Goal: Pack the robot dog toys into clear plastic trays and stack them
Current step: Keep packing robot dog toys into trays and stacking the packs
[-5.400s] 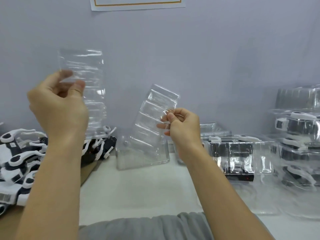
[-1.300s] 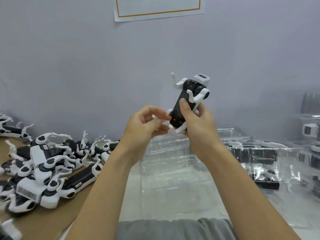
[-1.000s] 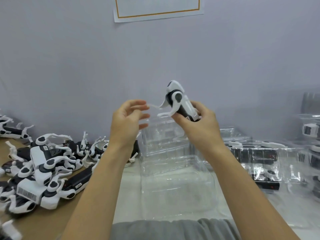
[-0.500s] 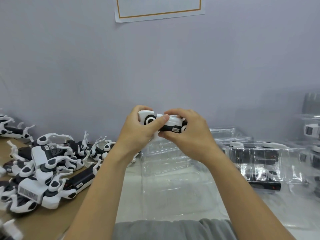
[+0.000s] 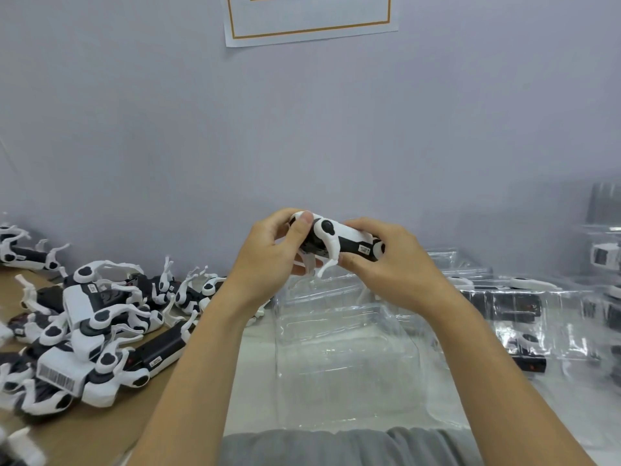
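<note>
A black and white robot dog toy [image 5: 336, 238] lies sideways in the air between both hands, above an empty clear plastic tray [image 5: 342, 351] on the white table. My left hand [image 5: 268, 260] grips its left end, thumb on top. Around its right end curl the fingers of my right hand [image 5: 389, 264]. White legs of the toy hang down between the hands. A pile of several more robot dog toys [image 5: 97, 324] lies on brown cardboard at the left.
Packed clear trays with toys [image 5: 504, 307] sit on the table at the right, and a stack of trays [image 5: 605, 260] stands at the far right edge. A grey wall with a paper sign [image 5: 309, 18] closes the back.
Earlier each hand held a clear tray. A tray now lies on the table and both hands hold a toy, turned from upright to sideways and lowered slightly, with its legs now hanging down.
</note>
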`<state>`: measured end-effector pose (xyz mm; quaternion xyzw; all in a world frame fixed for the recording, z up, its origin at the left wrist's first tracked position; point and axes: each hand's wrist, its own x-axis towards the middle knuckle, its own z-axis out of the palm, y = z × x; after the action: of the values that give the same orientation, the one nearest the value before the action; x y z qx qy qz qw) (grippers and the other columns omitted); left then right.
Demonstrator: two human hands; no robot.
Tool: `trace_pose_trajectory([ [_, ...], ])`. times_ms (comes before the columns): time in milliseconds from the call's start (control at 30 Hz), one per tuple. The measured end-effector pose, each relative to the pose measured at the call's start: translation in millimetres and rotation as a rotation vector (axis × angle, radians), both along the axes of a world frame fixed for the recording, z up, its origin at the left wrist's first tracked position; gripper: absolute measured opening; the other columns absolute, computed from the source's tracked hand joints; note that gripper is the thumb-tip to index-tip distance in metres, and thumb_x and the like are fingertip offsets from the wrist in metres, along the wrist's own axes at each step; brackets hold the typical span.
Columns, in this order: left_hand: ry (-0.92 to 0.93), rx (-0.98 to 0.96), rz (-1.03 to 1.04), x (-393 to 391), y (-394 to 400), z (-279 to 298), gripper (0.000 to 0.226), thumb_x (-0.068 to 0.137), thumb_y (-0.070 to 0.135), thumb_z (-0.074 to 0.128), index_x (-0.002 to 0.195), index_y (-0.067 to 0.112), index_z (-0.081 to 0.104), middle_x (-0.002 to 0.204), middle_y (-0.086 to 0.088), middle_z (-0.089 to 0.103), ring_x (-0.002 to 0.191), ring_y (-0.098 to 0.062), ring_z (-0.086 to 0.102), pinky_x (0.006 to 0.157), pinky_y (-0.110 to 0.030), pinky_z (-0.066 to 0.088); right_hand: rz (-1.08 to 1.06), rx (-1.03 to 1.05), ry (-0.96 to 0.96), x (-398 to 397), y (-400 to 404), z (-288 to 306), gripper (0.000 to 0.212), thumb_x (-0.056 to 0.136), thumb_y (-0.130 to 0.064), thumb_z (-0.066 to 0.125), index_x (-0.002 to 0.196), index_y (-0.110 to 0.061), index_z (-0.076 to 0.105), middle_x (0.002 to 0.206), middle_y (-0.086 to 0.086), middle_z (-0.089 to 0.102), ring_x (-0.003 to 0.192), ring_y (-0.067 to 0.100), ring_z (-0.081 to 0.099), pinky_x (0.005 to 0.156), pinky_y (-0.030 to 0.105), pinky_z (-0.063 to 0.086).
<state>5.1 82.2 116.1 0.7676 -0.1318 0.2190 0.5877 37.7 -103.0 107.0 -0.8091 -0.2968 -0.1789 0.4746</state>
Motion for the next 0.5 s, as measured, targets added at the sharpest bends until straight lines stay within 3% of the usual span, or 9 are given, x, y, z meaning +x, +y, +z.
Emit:
trace_pose_trajectory([
  [67, 0.018, 0.005, 0.017, 0, 0, 0, 0.028, 0.103, 0.036, 0.050, 0.100, 0.016, 0.070, 0.083, 0.000, 0.074, 0.072, -0.023, 0.073, 0.062, -0.032, 0.057, 0.016, -0.047, -0.020, 0, 0, 0, 0.027, 0.083, -0.035, 0.076, 0.109, -0.032, 0.069, 0.094, -0.012, 0.069, 0.086, 0.005, 0.062, 0.073, 0.021, 0.049],
  [200, 0.064, 0.053, 0.033, -1, -2, -2, 0.031, 0.101, 0.040, 0.055, 0.098, 0.014, 0.072, 0.084, -0.010, 0.075, 0.065, -0.030, 0.073, 0.063, -0.041, 0.061, 0.082, -0.136, -0.031, -1, 4, -1, 0.046, 0.082, -0.032, 0.079, 0.121, -0.042, 0.057, 0.090, -0.024, 0.066, 0.081, -0.003, 0.062, 0.064, 0.010, 0.046],
  [333, 0.130, 0.066, 0.028, 1, -1, -5, 0.040, 0.099, 0.050, 0.051, 0.097, 0.017, 0.073, 0.088, -0.010, 0.076, 0.071, -0.026, 0.075, 0.061, -0.031, 0.060, 0.098, -0.186, -0.030, 1, 4, -6, 0.051, 0.090, -0.022, 0.070, 0.128, -0.049, 0.049, 0.087, -0.033, 0.061, 0.080, -0.004, 0.060, 0.064, 0.011, 0.043],
  [433, 0.186, 0.054, 0.074, 4, 2, -8, 0.045, 0.099, 0.055, 0.044, 0.094, 0.021, 0.073, 0.086, 0.001, 0.076, 0.080, -0.012, 0.073, 0.074, -0.032, 0.061, 0.086, -0.219, 0.009, 4, -1, -7, 0.054, 0.092, -0.018, 0.066, 0.129, -0.052, 0.046, 0.102, -0.024, 0.062, 0.091, 0.004, 0.060, 0.076, 0.025, 0.049],
  [500, 0.185, 0.093, 0.174, 9, 6, -10, 0.038, 0.101, 0.049, 0.048, 0.095, 0.021, 0.072, 0.084, 0.004, 0.076, 0.082, -0.011, 0.073, 0.082, -0.036, 0.059, 0.075, -0.253, 0.049, 5, -5, -9, 0.054, 0.092, -0.016, 0.066, 0.127, -0.053, 0.048, 0.109, -0.021, 0.062, 0.097, 0.009, 0.059, 0.083, 0.033, 0.052],
])
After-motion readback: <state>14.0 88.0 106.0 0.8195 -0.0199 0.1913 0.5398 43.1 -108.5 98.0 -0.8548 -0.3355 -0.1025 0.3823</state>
